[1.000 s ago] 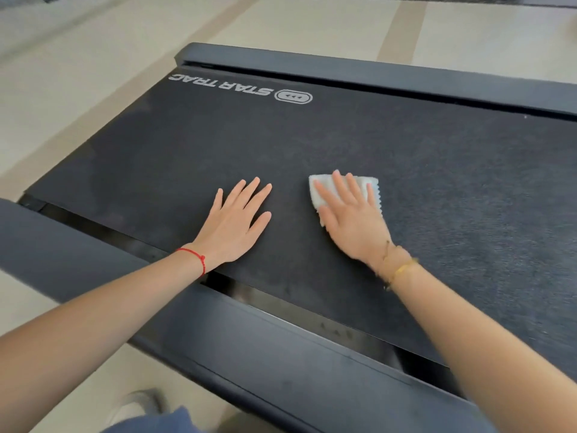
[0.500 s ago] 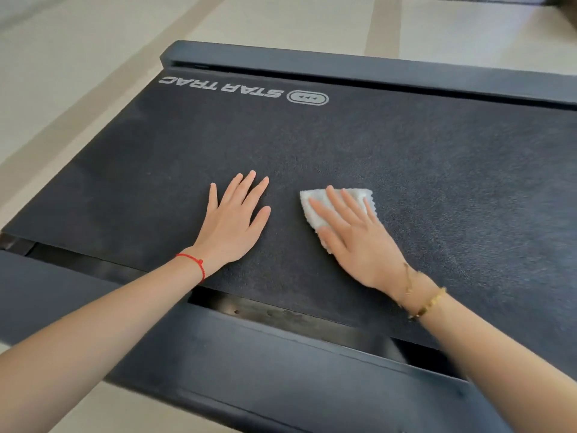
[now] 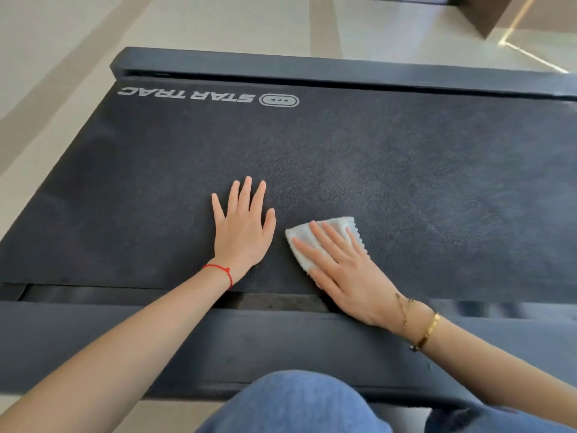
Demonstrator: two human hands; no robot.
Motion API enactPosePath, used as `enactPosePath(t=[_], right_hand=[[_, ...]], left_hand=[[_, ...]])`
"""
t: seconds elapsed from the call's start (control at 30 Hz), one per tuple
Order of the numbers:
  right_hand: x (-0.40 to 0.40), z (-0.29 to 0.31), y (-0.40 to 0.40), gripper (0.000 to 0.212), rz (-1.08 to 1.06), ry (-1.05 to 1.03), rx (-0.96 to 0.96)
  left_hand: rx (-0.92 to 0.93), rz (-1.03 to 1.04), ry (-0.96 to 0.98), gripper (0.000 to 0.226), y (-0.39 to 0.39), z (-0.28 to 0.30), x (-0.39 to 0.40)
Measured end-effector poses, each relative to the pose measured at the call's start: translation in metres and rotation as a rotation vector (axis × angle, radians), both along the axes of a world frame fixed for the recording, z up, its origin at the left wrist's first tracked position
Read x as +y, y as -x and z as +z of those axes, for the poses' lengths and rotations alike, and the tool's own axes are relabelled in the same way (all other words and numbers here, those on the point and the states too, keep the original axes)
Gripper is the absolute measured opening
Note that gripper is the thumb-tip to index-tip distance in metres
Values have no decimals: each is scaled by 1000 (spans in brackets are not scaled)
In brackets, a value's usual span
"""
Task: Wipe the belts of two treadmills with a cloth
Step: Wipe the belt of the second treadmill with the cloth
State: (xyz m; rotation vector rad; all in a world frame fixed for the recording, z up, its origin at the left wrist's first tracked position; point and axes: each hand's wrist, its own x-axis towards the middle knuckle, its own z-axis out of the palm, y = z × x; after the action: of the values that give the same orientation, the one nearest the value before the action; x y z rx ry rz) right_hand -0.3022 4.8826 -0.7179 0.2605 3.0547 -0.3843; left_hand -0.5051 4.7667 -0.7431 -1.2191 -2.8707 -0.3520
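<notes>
A dark treadmill belt (image 3: 390,170) with a STAR TRAC logo fills the middle of the view. A small white cloth (image 3: 335,228) lies on the belt near its closer edge. My right hand (image 3: 343,273) presses flat on the cloth with straight fingers, covering most of it. Just to the left, my left hand (image 3: 242,229) rests flat on the bare belt, fingers spread, beside the cloth and apart from it.
A dark side rail (image 3: 156,339) runs along the near edge of the belt, another rail (image 3: 312,68) along the far edge. Pale tiled floor (image 3: 62,42) surrounds the treadmill. My knee in blue jeans (image 3: 296,404) shows at the bottom.
My right hand has drawn the cloth back towards the near edge of the belt. The left hand stays flat in the same spot. My view has shifted and my knee has come in.
</notes>
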Motion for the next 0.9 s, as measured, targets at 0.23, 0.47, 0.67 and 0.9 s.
enactPosePath(t=[0.23, 0.47, 0.67, 0.9], right_hand=[[24, 5, 7, 53, -67, -16, 7], [27, 2, 88, 51, -315, -9, 56], [-56, -9, 101, 52, 129, 28, 93], [30, -4, 143, 51, -44, -54, 67]], left_hand=[[-29, -48, 29, 59, 7, 7, -11], [-26, -12, 29, 59, 37, 7, -34], [-46, 142, 14, 53, 74, 8, -57], [-33, 226, 28, 53, 93, 10, -77]])
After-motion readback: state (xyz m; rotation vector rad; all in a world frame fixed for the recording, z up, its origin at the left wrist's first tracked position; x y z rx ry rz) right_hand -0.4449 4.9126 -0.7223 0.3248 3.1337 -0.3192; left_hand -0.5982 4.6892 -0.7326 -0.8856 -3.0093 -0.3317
